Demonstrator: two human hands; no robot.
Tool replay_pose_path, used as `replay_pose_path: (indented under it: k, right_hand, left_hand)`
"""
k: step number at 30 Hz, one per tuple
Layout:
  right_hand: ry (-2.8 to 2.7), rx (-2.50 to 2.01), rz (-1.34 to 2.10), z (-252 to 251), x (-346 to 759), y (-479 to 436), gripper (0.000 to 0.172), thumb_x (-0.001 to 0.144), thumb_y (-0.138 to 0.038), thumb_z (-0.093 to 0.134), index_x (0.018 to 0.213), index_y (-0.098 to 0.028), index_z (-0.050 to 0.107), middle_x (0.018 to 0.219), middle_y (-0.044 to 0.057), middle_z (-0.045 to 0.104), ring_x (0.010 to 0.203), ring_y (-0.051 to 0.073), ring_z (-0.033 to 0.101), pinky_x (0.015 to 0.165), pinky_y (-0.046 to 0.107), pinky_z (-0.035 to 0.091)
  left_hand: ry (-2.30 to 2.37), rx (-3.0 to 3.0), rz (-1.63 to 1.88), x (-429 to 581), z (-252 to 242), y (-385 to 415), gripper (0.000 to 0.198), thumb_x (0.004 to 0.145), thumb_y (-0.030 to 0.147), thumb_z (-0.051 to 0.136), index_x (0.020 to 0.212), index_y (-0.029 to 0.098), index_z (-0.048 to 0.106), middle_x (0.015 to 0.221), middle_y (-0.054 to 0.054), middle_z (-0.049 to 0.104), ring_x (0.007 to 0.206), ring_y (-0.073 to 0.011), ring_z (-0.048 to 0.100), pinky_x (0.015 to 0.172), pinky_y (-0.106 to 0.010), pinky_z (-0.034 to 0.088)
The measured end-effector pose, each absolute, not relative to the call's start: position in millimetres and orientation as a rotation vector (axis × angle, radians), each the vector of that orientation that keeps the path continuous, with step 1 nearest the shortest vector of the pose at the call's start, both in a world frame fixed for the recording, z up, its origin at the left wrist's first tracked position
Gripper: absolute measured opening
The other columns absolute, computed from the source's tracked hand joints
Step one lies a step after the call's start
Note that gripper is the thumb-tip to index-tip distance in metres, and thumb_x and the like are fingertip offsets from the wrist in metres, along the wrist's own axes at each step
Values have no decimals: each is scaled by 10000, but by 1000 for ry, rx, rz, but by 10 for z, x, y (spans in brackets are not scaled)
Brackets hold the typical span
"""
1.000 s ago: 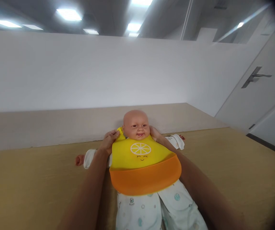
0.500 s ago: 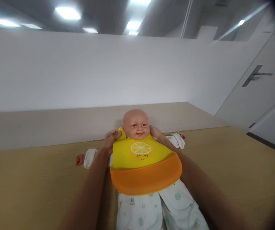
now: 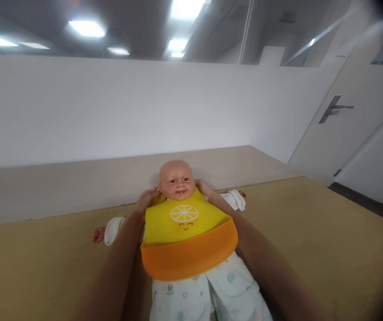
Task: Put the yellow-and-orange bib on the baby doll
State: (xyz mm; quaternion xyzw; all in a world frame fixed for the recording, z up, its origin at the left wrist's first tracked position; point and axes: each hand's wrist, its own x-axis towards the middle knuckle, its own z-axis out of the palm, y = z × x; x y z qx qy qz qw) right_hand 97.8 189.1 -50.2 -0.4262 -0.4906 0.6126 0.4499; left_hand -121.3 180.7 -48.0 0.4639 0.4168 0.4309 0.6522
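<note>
The left hand (image 3: 146, 199) and right hand (image 3: 205, 189) flank the doll (image 3: 177, 177) above its yellow bib (image 3: 188, 234), their grip too hidden to tell.

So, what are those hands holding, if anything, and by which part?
The left hand appears to hold the bib by its neck strap. The right hand is partly hidden behind the doll, so its hold cannot be told.

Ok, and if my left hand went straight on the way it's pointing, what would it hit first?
Your left hand would first meet the yellow bib strap, right by its fingertips, then probably the doll's head, though depth there is hard to judge.
</note>
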Motion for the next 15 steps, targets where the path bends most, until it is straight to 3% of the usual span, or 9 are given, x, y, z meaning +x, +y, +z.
replay_pose_path:
  k: [5, 10, 15]
  right_hand:
    - [-1127, -1033, 1717, -449, 966, 1952, 272, 807, -264, 491, 938, -103, 666, 967, 139, 704, 875, 232, 670, 756, 323, 557]
    - [-1268, -1281, 1375, -342, 1043, 2016, 70, 694, -135, 553, 660, -122, 613, 624, 52, 627, 533, 145, 541, 498, 247, 431]
    - [-1327, -1386, 1203, -307, 1081, 2085, 170, 677, -79, 543, 517, -132, 520, 470, 14, 485, 471, 114, 455, 459, 234, 323]
  left_hand:
    - [1142, 1195, 919, -1244, -471, 1981, 266, 523, 232, 687, 783, 179, 687, 635, -36, 687, 542, -212, 621, 540, -315, 482]
    - [1246, 1241, 939, -1165, -407, 2045, 179, 472, 155, 605, 636, 177, 672, 568, -50, 663, 524, -237, 613, 529, -343, 480]
    - [1303, 1290, 943, -1138, -392, 2060, 159, 477, 148, 572, 603, 169, 666, 580, -75, 669, 540, -255, 627, 515, -339, 474]
